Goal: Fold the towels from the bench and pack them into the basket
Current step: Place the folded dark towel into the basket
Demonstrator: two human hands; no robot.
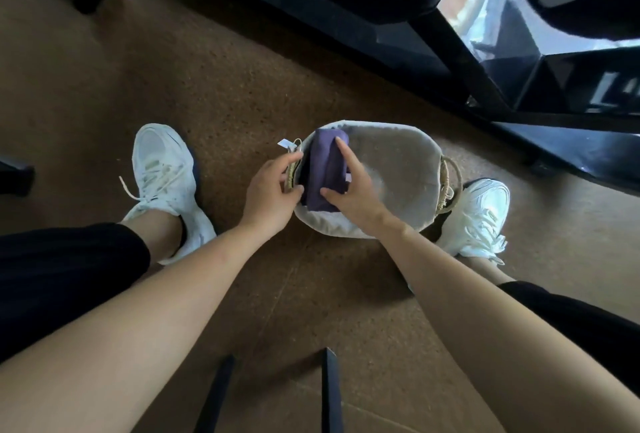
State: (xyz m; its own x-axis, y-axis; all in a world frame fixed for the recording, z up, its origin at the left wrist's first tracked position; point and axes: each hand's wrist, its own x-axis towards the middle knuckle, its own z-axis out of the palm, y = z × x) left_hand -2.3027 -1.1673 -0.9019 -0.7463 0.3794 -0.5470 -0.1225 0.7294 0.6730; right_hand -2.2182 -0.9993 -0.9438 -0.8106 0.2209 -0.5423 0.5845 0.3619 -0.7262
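A round woven basket (pixel 398 162) with a pale cloth lining stands on the floor between my feet. A folded purple towel (pixel 323 169) sits upright against the basket's left inner wall. My left hand (pixel 268 197) grips the basket's left rim at its rope handle. My right hand (pixel 356 197) holds the towel, with the thumb at its near end, the index finger laid along its top and the other fingers against its right side. The right part of the basket's inside shows only lining.
My white shoes (pixel 166 176) (pixel 481 218) flank the basket on a brown cork-like floor. A dark bench frame (pixel 346 17) crosses the top of the view. Two black legs (pixel 330 394) rise at the bottom edge. A rope handle (pixel 450 183) sticks out on the basket's right.
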